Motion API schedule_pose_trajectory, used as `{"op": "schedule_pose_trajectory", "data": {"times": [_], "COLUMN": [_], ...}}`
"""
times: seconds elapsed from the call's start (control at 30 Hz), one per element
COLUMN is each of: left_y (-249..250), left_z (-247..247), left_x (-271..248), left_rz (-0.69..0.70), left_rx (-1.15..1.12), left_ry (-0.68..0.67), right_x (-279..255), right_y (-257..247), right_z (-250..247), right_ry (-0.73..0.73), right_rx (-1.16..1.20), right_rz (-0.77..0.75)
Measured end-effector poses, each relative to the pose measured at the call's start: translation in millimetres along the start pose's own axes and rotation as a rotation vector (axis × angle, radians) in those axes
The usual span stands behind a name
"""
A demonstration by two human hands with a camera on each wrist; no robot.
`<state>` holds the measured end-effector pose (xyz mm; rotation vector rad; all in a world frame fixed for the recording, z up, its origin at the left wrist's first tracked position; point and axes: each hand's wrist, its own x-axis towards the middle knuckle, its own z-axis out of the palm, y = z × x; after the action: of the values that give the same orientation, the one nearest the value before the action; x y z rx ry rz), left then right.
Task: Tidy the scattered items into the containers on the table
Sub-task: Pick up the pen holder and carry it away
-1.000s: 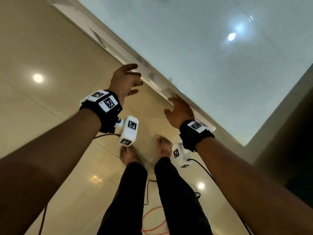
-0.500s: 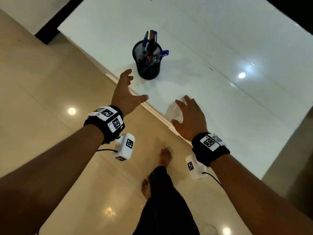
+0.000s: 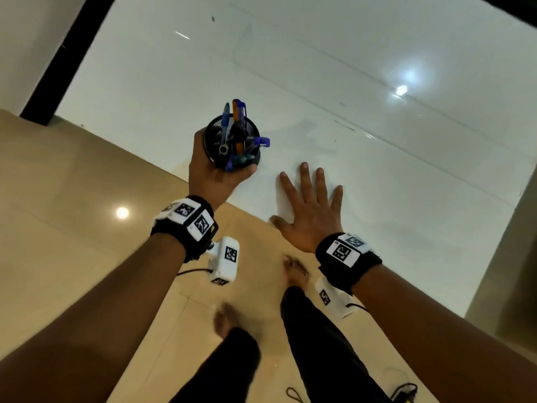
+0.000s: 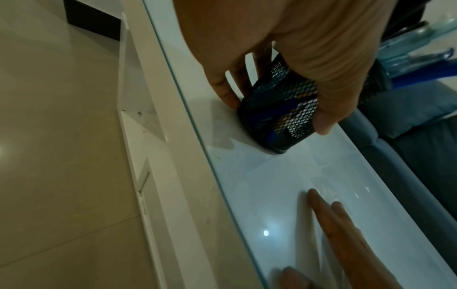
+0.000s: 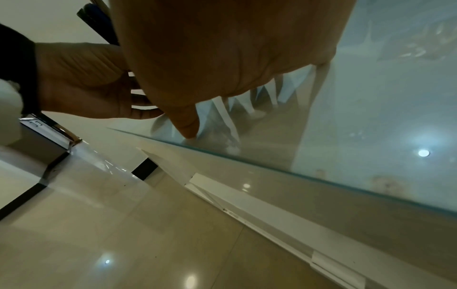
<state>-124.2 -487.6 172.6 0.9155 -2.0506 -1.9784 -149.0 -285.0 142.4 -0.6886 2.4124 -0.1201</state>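
Note:
A black mesh pen cup (image 3: 216, 136) (image 4: 284, 109) holding several blue, orange and grey pens (image 3: 239, 114) stands near the front edge of the white glass-topped table (image 3: 348, 82). My left hand (image 3: 213, 175) (image 4: 291, 64) grips the cup round its side, thumb on one side and fingers on the other. The cup leans a little in the left wrist view. My right hand (image 3: 309, 210) lies flat on the tabletop to the right of the cup, fingers spread and straight, holding nothing. In the right wrist view its thumb (image 5: 186, 125) touches the glass near the edge.
The table's front edge (image 3: 162, 167) runs diagonally from left to lower right, with beige tiled floor (image 3: 58, 199) below it. My legs and bare feet (image 3: 295, 271) stand on the floor, with cables (image 3: 293, 395) near them. A grey sofa (image 4: 408, 136) lies beyond the table.
The view swung from the floor up over the table. My left hand reached forward and closed round the pen cup. My right hand went down flat on the tabletop.

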Motion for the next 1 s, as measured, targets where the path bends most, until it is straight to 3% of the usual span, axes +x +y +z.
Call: {"op": "schedule_pose_trajectory", "data": {"times": [0.2,0.4,0.5,0.63,0.8,1.0], "left_y": [-6,-27,-48,-78,-130,-195], "left_z": [-41,-126,-187,-264,-311,-294], "left_x": [-12,-27,-32,-42,-52,-29], "left_rz": [0.025,0.067,0.065,0.006,-0.112,-0.096], "left_rx": [0.007,0.006,0.026,0.231,0.079,0.094], "left_ry": [-0.163,-0.275,-0.356,-0.346,-0.310,-0.273], "right_x": [0,-7,-8,-9,-9,30], "right_y": [-20,-90,-136,-184,-227,-192], "right_z": [2,38,69,92,130,173], "right_ry": [0.004,0.155,0.281,0.558,0.450,0.450], "right_rx": [0.009,0.053,0.045,0.138,0.095,0.093], "right_rz": [0.109,0.277,0.339,0.330,0.112,0.228]}}
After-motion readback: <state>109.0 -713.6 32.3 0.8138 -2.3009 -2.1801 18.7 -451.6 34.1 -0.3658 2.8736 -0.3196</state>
